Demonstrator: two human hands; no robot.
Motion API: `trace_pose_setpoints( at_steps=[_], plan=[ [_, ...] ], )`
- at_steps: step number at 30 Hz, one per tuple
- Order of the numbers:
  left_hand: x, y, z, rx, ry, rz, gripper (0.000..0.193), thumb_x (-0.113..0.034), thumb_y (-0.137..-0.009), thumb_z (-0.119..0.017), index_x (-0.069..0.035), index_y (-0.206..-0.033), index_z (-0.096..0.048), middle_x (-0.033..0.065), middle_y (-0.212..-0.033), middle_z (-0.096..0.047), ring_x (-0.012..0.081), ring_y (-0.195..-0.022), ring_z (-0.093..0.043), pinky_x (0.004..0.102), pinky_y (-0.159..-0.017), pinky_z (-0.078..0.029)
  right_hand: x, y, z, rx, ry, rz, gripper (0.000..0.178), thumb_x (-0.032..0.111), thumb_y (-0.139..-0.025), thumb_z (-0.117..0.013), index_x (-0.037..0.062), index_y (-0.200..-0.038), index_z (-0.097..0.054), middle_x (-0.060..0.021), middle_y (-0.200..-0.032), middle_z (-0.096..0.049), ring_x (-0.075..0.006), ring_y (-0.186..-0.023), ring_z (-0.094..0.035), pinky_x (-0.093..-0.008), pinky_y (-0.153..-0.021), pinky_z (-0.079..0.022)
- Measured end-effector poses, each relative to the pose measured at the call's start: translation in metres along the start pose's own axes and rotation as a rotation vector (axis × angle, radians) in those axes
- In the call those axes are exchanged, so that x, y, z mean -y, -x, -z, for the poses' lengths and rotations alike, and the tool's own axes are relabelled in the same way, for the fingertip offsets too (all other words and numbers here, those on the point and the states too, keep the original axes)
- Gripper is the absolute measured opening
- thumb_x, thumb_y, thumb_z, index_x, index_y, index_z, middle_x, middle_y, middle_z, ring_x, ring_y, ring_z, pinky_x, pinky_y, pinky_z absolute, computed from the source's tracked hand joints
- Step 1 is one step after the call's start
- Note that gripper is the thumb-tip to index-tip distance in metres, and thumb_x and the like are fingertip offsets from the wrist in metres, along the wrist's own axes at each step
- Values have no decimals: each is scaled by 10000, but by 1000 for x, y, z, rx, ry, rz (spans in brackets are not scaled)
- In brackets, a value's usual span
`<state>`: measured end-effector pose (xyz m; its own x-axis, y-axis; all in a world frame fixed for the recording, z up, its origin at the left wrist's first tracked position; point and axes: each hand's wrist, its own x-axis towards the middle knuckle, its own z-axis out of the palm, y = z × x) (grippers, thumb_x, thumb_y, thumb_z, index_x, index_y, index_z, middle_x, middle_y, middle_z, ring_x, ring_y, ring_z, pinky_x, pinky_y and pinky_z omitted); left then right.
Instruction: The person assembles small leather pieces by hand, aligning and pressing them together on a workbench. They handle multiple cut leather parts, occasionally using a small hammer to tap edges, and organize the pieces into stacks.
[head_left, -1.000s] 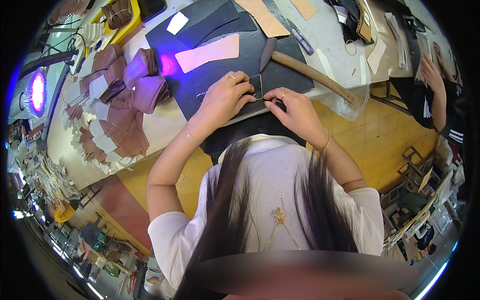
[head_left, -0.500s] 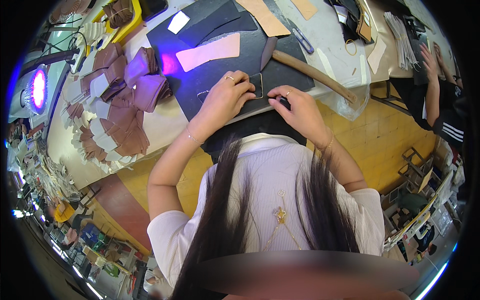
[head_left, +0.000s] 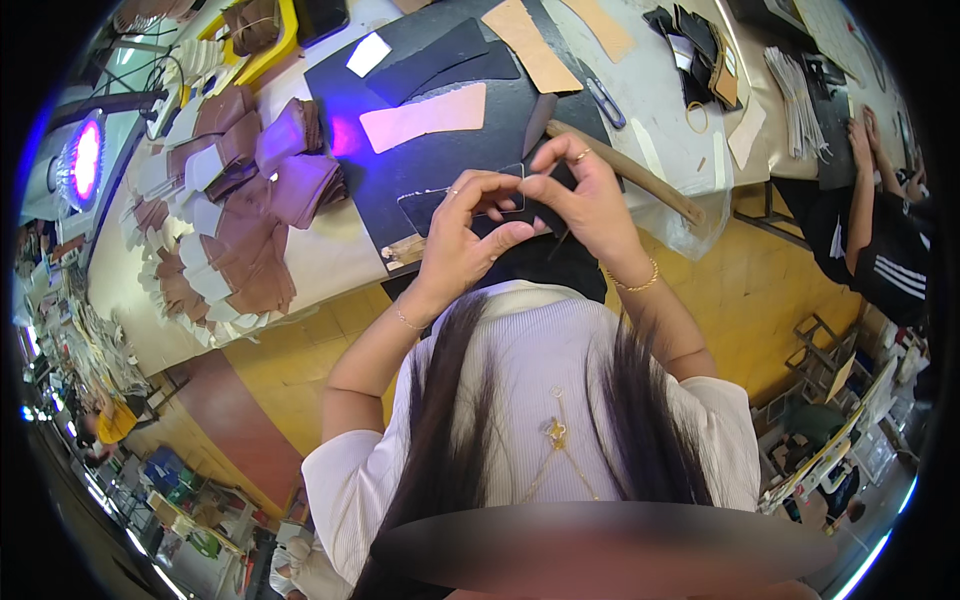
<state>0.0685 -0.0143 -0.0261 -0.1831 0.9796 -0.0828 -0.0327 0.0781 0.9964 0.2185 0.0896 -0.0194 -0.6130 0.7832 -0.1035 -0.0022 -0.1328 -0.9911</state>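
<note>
My left hand [head_left: 465, 225] is closed round a dark flat leather piece [head_left: 417, 209] with a pale edge, its thumb lying along the near side. At that piece's right end, my right hand [head_left: 585, 200] bends thumb and fingers together in a pinch. What lies between those fingertips is too small to make out. Both hands are above the front edge of a black work mat [head_left: 350, 190]. Just beyond the right hand rests a hammer [head_left: 640, 178] with a wooden handle and dark head. Farther back lies a pale pink leather strip [head_left: 425, 117].
Brown leather pieces [head_left: 235, 215] are heaped at left, near a glowing purple lamp [head_left: 85, 172]. Black cut pieces [head_left: 450, 65], a tan strip [head_left: 530, 45] and a blue snipping tool [head_left: 605, 103] lie farther back. At right, a co-worker's hands [head_left: 862, 140] are over another table.
My right hand has risen and moved in to the leather piece's right end. My left thumb has swung out, and more of the piece shows at its left end.
</note>
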Motion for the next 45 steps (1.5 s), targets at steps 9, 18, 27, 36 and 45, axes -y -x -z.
trace_pose_setpoints(
  at_steps=[9, 18, 27, 36, 45],
  plan=[
    [-7, 5, 44, -325, 375, 168, 194, -14, -913, -698, 47, -1059, -586, 123, -854, -671, 192, -734, -716, 263, -640, -580, 25, -18, 10, 466, 555, -97, 321, 248, -933, -704, -18, -1095, -626, -94, -867, -674, -127, -769, -673, -281, -653, -542],
    [-8, -27, 78, -608, -148, 207, 176, -112, -961, -654, 57, -1007, -645, 74, -757, -666, 168, -633, -715, 248, -539, -537, 10, -69, -4, 59, 436, -285, 189, 155, -926, -713, -21, -922, -645, -47, -742, -694, -100, -643, -694, -203, -528, -514],
    [-15, -58, 103, -451, -592, 466, 209, -152, -949, -629, 35, -855, -637, 186, -601, -633, 260, -463, -650, 372, -494, -507, 13, -112, -14, 134, 669, -367, 217, 180, -943, -673, -11, -843, -642, -91, -669, -693, -153, -569, -697, -275, -523, -534],
    [-12, -64, 108, -383, -572, 550, 236, -165, -945, -637, 42, -832, -617, 182, -598, -626, 256, -445, -634, 384, -495, -508, 4, -122, -12, 225, 878, -289, 231, 199, -944, -665, -3, -835, -640, -107, -658, -693, -182, -581, -708, -297, -557, -536],
    [-12, -65, 110, -382, -546, 557, 248, -177, -953, -632, 44, -843, -606, 157, -567, -602, 251, -434, -623, 386, -486, -494, 13, -125, -17, 251, 936, -280, 240, 188, -963, -634, -12, -831, -613, -106, -665, -673, -196, -592, -702, -306, -542, -523]
  ],
)
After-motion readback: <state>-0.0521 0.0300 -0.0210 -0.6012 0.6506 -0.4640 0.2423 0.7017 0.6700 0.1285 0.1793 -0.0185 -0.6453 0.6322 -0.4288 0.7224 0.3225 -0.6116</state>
